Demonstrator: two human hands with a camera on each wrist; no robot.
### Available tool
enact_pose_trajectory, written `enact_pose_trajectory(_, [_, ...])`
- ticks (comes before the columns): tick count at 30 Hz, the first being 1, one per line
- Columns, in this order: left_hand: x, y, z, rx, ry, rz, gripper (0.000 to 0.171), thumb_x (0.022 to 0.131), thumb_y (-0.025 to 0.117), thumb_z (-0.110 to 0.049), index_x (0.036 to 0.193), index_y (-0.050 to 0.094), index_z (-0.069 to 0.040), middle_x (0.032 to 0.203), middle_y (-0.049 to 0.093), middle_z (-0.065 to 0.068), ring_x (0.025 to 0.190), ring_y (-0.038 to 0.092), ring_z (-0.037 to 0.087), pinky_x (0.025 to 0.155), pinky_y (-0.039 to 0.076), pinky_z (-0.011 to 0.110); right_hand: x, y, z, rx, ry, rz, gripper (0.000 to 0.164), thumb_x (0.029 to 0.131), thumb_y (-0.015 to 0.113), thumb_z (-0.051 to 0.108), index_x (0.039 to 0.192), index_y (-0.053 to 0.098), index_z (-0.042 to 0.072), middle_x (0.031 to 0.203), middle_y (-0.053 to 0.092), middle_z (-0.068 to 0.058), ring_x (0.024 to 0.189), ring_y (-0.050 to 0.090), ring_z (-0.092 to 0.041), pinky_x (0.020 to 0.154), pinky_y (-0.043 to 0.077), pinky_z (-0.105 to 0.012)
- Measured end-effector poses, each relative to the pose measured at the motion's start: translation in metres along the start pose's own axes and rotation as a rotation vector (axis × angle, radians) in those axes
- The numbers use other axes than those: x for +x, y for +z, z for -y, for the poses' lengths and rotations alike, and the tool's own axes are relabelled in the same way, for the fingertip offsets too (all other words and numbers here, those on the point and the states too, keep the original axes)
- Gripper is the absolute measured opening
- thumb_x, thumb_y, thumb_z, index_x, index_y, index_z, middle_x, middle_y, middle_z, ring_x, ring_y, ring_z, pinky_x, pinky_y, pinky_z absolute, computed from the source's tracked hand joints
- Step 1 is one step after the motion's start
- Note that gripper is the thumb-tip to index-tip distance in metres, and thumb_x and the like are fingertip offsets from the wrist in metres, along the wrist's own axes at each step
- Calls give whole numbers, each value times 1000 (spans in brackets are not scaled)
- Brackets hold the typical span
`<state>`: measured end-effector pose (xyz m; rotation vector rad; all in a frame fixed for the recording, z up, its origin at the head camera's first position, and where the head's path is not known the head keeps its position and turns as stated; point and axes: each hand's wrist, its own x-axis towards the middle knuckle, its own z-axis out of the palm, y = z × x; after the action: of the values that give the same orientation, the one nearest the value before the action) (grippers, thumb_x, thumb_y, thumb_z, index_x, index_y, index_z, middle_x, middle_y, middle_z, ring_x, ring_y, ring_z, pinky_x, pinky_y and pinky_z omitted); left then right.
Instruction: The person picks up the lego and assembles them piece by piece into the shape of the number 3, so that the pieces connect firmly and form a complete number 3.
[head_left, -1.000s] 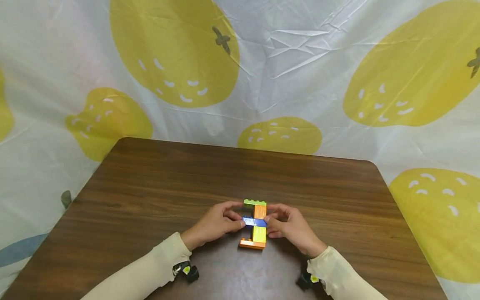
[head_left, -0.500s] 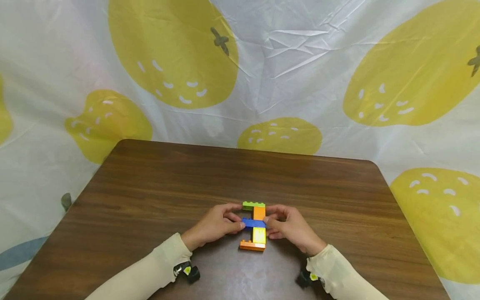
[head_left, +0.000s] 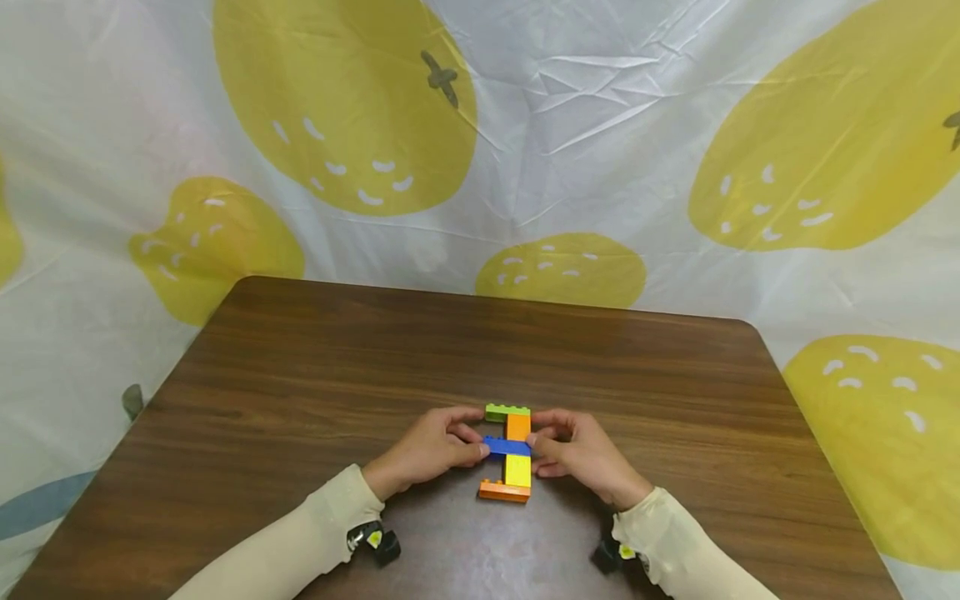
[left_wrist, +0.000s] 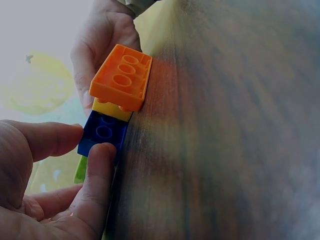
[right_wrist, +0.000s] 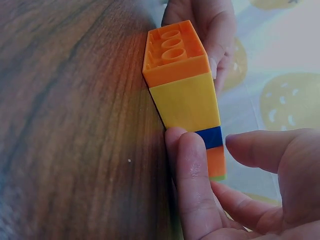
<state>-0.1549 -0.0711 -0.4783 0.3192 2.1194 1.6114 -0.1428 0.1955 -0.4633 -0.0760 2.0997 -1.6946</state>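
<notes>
Toy building bricks joined in an E shape lie on their side between the two hands, close on the tabletop. From far to near come a green brick, an orange brick, a blue brick, a yellow brick and a near orange brick. The left hand pinches the free left end of the blue brick between thumb and finger. On the opposite side, the right hand holds the build at the blue brick, thumb at its top edge and fingers along its side. The wrist views show hollow undersides.
The brown wooden table has rounded far corners. Behind it hangs a white cloth printed with yellow fruit. Both sleeved wrists carry small black cameras, such as the left wrist camera.
The brick build has tilted slightly and its far end has come a little nearer; the glare on the blue and yellow bricks has faded. Both hands keep nearly the same place and grip.
</notes>
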Motion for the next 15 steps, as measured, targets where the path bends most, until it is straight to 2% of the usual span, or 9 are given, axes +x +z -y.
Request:
enact_pose_trajectory(8, [-1,-1,1,36,3,-3,62,93,81,-24,147,59,-4,105,74,5,89,71,16,79,61,28,0,-2,-1,7,13,-4,57,99,73,14,146,51,-10,109,68,-18,81,77,-23,76,67,-38])
enact_pose_trajectory(15, [-3,-3,0,-20,12,-10,54,96,78,-21,145,61,-5,108,74,7,89,73,16,81,63,30,-5,-4,3,18,4,-26,50,100,71,13,143,55,-7,110,69,-21,80,78,-27,75,67,-39])
